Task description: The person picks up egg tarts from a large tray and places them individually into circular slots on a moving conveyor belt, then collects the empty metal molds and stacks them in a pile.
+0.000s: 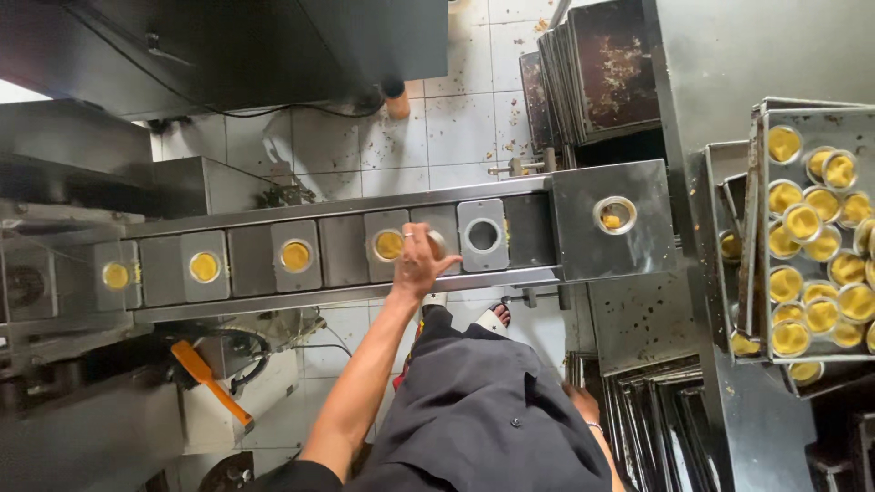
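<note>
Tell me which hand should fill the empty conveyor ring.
Probably left: the left hand is on the conveyor beside the empty ring, gripping a small cup. The right hand hangs by the stacked trays.

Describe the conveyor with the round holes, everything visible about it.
The conveyor is a long grey metal track running left to right, slightly tilted in the view, above a white tiled floor. It carries rectangular metal plates, alternately dark and pale, the pale ones each with a round hole. Four holes hold small cups of yellow filling; one hole looks empty. At its right end a square metal plate holds another cup. The left hand rests on it, fingers around a small metal cup.
</note>
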